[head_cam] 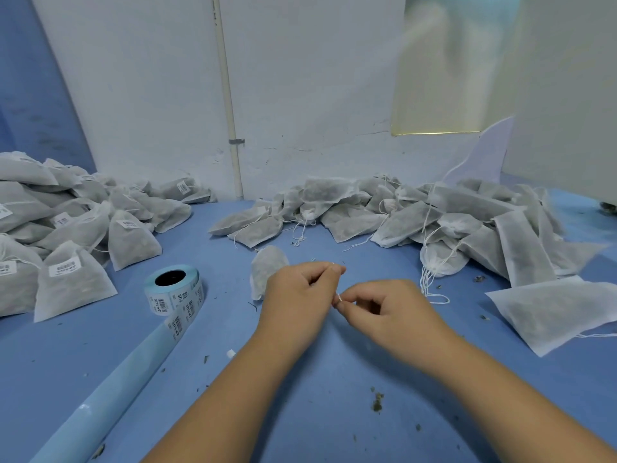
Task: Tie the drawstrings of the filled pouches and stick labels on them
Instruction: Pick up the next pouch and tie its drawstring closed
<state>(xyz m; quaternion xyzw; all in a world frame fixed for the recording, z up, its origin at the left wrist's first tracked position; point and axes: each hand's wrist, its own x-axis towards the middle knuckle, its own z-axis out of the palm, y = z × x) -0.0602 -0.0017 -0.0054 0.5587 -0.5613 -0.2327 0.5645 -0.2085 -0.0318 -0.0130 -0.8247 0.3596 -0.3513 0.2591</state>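
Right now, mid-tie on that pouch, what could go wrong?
1. The left hand and right hand pinch only a short bit of drawstring; it may slip, leaving the pouch loosely tied.
2. Strings from the untied pile trail near the right hand and could snag.
3. The label roll liner lies by the left forearm; a nudge could drag it.
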